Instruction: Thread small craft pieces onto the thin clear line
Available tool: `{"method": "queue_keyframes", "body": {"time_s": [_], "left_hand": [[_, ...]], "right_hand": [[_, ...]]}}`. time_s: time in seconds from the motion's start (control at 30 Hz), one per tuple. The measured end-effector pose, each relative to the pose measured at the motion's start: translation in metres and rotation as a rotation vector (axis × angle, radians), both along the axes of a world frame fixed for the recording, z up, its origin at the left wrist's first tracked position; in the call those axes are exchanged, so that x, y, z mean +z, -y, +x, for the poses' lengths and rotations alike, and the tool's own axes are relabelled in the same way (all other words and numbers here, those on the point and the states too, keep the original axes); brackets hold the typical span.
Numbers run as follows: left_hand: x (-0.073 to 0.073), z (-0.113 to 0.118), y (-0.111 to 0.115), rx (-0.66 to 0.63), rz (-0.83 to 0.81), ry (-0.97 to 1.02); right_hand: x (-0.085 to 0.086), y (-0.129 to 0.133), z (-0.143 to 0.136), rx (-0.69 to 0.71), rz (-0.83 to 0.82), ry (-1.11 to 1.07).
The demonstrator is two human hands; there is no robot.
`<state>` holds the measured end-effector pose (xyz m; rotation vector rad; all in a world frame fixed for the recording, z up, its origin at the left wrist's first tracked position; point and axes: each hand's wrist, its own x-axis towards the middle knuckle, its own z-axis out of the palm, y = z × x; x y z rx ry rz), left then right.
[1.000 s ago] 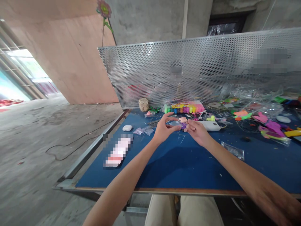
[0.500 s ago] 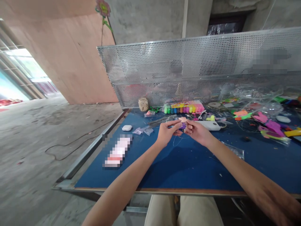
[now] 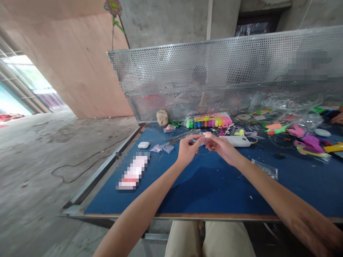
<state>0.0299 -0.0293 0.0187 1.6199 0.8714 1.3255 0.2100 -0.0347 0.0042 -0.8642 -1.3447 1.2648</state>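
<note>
Your right grip [image 3: 222,147] pinches a small pale-pink piece [image 3: 207,134] over the blue counter [image 3: 203,194], before the coloured tubs [image 3: 209,123]. Your left grip [image 3: 187,149] is right beside it; whether it's holding anything, I can't tell.

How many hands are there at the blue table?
3: the right hand holding a small pink piece, the left hand close beside it, and part of another person's hand at the far right edge. More may be hidden behind the mesh screen.
</note>
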Motion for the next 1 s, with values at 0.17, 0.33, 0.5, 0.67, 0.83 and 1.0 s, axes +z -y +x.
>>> {"method": "queue_keyframes", "body": {"time_s": [0.17, 0.33, 0.5, 0.67, 0.83, 1.0], "left_hand": [[-0.002, -0.001, -0.009, 0.000, -0.060, 0.148], [-0.006, 0.002, -0.013, -0.080, -0.227, 0.286], [-0.006, 0.002, -0.012, -0.120, -0.201, 0.250], [-0.003, 0.003, -0.006, -0.194, -0.088, 0.157], [-0.005, 0.009, -0.001, -0.229, -0.097, 0.115], [-0.005, 0.005, 0.003, 0.085, 0.291, 0.028]], "right_hand": [[0.004, 0.008, 0.003, -0.280, 0.396, 0.527], [0.008, 0.009, 0.007, -0.535, 0.643, 0.543], [0.005, 0.006, 0.005, -0.413, 0.672, 0.601], [0.004, 0.011, 0.001, -0.434, 0.729, 0.562], [0.009, 0.016, 0.001, -0.504, 0.709, 0.523], [0.013, 0.018, 0.002, -0.527, 0.679, 0.479]]}}
